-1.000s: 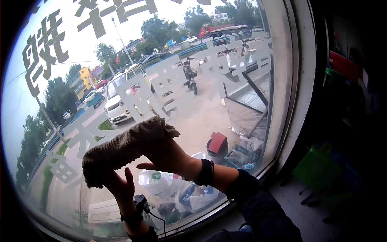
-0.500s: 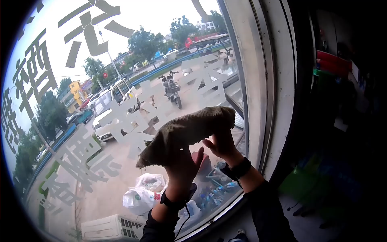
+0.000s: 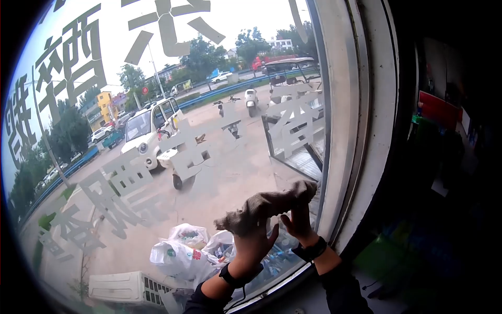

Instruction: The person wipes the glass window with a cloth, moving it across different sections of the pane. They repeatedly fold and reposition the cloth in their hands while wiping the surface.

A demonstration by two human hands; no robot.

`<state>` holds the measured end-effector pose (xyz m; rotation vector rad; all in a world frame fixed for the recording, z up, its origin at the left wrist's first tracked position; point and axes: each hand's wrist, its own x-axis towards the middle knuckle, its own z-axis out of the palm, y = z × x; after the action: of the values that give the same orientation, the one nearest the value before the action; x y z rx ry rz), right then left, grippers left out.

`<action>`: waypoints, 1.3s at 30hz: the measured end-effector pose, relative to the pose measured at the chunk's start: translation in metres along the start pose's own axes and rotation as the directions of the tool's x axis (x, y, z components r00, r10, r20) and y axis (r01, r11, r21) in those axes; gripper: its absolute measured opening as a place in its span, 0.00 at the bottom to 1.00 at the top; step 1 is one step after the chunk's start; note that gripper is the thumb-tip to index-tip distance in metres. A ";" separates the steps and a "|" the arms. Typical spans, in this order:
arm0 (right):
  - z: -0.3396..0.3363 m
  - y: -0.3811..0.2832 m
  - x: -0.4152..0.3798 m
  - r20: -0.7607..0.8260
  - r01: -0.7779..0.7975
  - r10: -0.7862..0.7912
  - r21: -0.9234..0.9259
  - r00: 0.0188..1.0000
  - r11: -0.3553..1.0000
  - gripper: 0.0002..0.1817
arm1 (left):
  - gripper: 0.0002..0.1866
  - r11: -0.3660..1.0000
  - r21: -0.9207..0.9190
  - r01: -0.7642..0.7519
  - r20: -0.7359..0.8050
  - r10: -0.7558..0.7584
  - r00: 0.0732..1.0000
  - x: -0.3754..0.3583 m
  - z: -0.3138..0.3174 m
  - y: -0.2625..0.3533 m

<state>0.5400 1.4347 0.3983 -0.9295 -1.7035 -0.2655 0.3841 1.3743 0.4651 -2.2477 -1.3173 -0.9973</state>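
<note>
A crumpled grey-brown cloth (image 3: pixel 266 204) lies against the large window pane (image 3: pixel 209 172), right of the lower centre. My left hand (image 3: pixel 252 245) presses on the cloth from below; its fingers are covered by the fabric and only the thumb shows, pointing up. My right hand (image 3: pixel 299 225) is beside it under the cloth's right end, thumb raised, the other fingertips hidden by the cloth. Both wrists wear dark bands, and a thin cable hangs from the left one. Pale cut-out characters (image 3: pixel 167 26) are stuck on the glass.
The window frame (image 3: pixel 361 131) curves down the right side. Beyond the glass are white bags (image 3: pixel 178 259), an outdoor unit (image 3: pixel 120 287), a white vehicle (image 3: pixel 149 128) and scooters. Indoors at the right, a red object (image 3: pixel 439 109) and a green one stand in dark shade.
Both hands and the cloth sit lower in view, the cloth more bunched up. The view has shifted, so the lettering and the street outside appear moved to the right.
</note>
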 end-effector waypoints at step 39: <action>0.179 -0.461 0.039 0.163 0.442 -0.537 0.400 0.828 0.803 0.22 | 0.18 0.858 0.206 0.471 -0.488 -0.327 0.809 -0.288 -0.301 -0.284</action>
<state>0.0887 1.2531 0.4976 -0.2450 -2.1515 -0.1750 -0.0712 1.1589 0.4514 -1.4138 -1.6347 -1.2353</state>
